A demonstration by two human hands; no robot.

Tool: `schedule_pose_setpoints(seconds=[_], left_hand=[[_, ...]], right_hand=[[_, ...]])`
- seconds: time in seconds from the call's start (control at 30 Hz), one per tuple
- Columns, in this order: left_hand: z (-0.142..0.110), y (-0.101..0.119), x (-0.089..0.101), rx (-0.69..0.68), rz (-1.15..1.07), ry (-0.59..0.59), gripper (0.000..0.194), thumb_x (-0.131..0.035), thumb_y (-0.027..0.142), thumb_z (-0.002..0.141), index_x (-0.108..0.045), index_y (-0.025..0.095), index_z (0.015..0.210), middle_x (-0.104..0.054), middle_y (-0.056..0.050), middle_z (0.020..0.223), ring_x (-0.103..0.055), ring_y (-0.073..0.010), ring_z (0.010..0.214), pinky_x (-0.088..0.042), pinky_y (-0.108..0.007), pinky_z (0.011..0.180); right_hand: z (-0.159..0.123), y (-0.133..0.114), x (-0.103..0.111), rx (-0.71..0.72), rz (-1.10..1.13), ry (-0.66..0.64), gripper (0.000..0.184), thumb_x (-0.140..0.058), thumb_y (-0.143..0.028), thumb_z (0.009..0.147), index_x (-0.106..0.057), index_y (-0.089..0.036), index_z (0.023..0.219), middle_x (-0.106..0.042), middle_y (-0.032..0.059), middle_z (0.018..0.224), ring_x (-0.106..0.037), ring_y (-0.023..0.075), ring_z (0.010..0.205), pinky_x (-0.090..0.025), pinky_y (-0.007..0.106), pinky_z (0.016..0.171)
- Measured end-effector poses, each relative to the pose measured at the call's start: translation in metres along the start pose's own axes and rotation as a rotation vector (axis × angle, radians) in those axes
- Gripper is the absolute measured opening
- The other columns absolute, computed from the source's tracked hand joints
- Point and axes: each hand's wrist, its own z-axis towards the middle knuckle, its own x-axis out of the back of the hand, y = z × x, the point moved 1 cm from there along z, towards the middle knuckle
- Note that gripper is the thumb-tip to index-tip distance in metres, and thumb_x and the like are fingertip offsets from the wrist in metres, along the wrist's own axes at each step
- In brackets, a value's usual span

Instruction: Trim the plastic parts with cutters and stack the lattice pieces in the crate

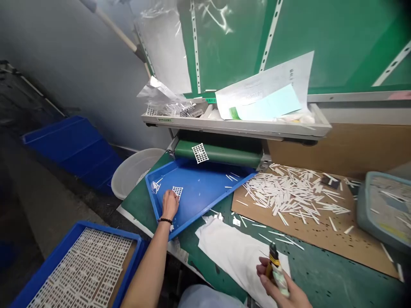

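The left hand [169,204] has its fingers pressed together on one white plastic grid [177,192] in a blue tray [201,192] with scattered white strips [231,176], while the right hand [278,284] curls around one tube [275,266].

Bright, even light, soft shadows, wide-angle distortion at the edges

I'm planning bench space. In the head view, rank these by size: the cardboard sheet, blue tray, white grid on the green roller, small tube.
Largest to smallest:
1. Cardboard sheet
2. Blue tray
3. White grid and small tube: they look similar, and the tube is nearer the camera, so I can't rank them.
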Motion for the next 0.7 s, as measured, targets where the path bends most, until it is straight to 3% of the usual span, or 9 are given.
schedule_pose_setpoints(seconds=[0.17, 0.27, 0.37, 0.47, 0.6, 0.7], left_hand=[[0.012, -0.007, 0.008, 0.200, -0.146, 0.004, 0.053, -0.073, 0.024, 0.068, -0.052, 0.006, 0.113, -0.063, -0.023, 0.110, -0.060, -0.0320, 0.104, -0.045, -0.041, 0.088], [0.016, -0.011, 0.013, 0.236, -0.295, -0.039, 0.046, -0.078, 0.025, 0.061, -0.060, 0.010, 0.101, -0.070, -0.015, 0.091, -0.067, -0.0291, 0.088, -0.049, -0.038, 0.078], [0.009, -0.008, 0.016, 0.237, -0.432, -0.026, 0.035, -0.070, 0.029, 0.070, -0.062, 0.012, 0.099, -0.072, -0.013, 0.093, -0.068, -0.0246, 0.084, -0.052, -0.034, 0.074], [-0.011, 0.005, 0.017, 0.219, -0.695, -0.034, 0.033, -0.059, 0.025, 0.076, -0.062, 0.010, 0.105, -0.070, -0.015, 0.106, -0.068, -0.0225, 0.095, -0.053, -0.033, 0.080], [-0.052, 0.037, 0.020, 0.256, -1.252, -0.236, 0.027, -0.064, 0.022, 0.072, -0.066, 0.010, 0.096, -0.071, -0.015, 0.106, -0.067, -0.0241, 0.099, -0.052, -0.035, 0.089], [-0.085, 0.066, 0.025, 0.350, -1.351, -0.338, 0.036, -0.068, 0.021, 0.069, -0.063, 0.013, 0.104, -0.073, -0.011, 0.097, -0.069, -0.0227, 0.091, -0.052, -0.036, 0.087]], right_hand=[[0.009, 0.003, -0.005, 0.120, -0.071, -0.089, 0.065, -0.067, -0.062, 0.067, -0.062, -0.020, 0.116, -0.069, 0.0082, 0.113, -0.062, 0.0266, 0.108, -0.052, 0.027, 0.083], [0.010, -0.002, -0.007, 0.202, -0.227, -0.063, 0.061, -0.060, -0.063, 0.072, -0.061, -0.021, 0.116, -0.068, 0.0075, 0.112, -0.062, 0.0257, 0.107, -0.049, 0.029, 0.087], [0.006, -0.017, -0.009, 0.381, -0.447, 0.029, 0.051, -0.053, -0.059, 0.078, -0.063, -0.022, 0.111, -0.065, 0.0080, 0.112, -0.061, 0.0248, 0.103, -0.049, 0.031, 0.085], [-0.001, -0.038, -0.014, 0.553, -0.625, 0.095, 0.039, -0.047, -0.049, 0.085, -0.061, -0.023, 0.111, -0.061, 0.0080, 0.101, -0.062, 0.0223, 0.090, -0.050, 0.030, 0.075], [-0.010, -0.064, -0.026, 0.677, -0.804, 0.134, 0.034, -0.042, -0.031, 0.089, -0.054, -0.024, 0.120, -0.057, 0.0064, 0.092, -0.060, 0.0202, 0.078, -0.048, 0.030, 0.066], [-0.017, -0.078, -0.037, 0.728, -0.937, 0.141, 0.040, -0.041, -0.019, 0.087, -0.048, -0.022, 0.126, -0.054, 0.0080, 0.098, -0.058, 0.0206, 0.080, -0.046, 0.030, 0.066]])
